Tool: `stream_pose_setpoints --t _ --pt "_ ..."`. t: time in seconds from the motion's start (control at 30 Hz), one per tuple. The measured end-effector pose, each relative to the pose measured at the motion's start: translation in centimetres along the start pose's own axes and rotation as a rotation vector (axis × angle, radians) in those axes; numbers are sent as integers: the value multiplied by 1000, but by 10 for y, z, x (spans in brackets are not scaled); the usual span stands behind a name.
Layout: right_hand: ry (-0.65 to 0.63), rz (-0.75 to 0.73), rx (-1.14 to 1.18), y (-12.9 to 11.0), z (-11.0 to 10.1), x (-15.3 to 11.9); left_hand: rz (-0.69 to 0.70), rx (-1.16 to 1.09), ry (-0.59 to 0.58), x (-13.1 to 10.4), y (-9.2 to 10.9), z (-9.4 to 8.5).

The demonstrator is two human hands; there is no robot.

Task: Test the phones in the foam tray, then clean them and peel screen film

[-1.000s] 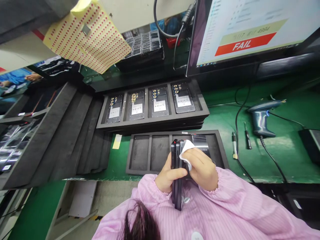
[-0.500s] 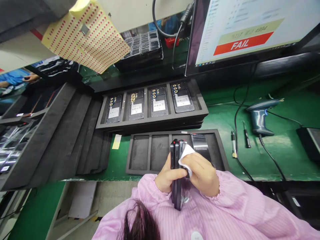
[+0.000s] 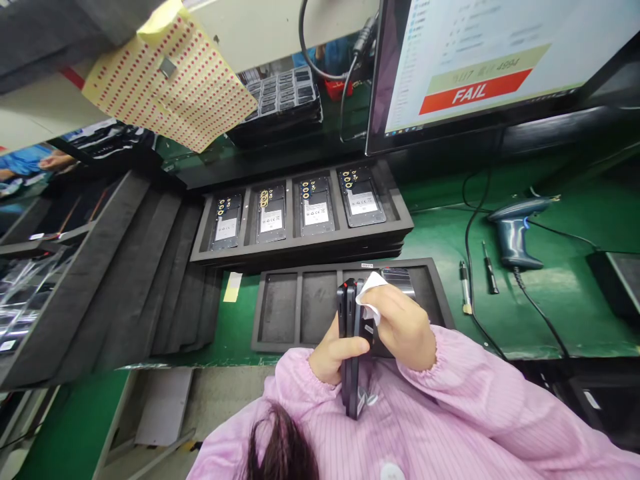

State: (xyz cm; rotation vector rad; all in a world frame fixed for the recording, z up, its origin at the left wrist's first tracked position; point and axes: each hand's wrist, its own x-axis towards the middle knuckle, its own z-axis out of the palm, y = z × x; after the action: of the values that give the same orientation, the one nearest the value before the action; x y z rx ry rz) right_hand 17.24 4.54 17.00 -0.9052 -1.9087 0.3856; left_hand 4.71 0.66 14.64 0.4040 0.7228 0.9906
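In the head view, our left hand [image 3: 334, 350] was closed around a bundle of dark, phone-like devices [image 3: 350, 353], held on edge, thumb across them; we could not tell their exact number. Our right hand [image 3: 407, 330] pinched a white cloth [image 3: 373, 287] against the bundle's upper right side. We judged that pressure from the cloth could slide the outer device past the others, since one grip seemed to secure them all; a loosened thumb could let one drop. A fold of cloth might also snag a top edge. Just beyond lay the nearer foam tray [image 3: 277, 343], holding a glossy dark panel [image 3: 400, 277] that a falling device could scratch. Farther out, the raised tray [image 3: 295, 247] and the scanner [image 3: 515, 240] rested on the green tabletop [image 3: 435, 243].
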Motion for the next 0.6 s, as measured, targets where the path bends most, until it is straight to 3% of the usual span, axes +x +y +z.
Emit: stream_pose_setpoints --t 0.17,0.33,0.5,0.6 --pt "-98 -30 4 -10 2 -13 -58 -18 -12 2 -1 -6" --pt "-48 -39 -34 -1 0 -7 -29 -25 16 0 1 0" --pt "-105 -28 -3 -5 1 -9 -56 -37 -8 1 0 -2" --pt "-69 -42 -3 -4 1 -9 -28 -37 -4 2 2 1"
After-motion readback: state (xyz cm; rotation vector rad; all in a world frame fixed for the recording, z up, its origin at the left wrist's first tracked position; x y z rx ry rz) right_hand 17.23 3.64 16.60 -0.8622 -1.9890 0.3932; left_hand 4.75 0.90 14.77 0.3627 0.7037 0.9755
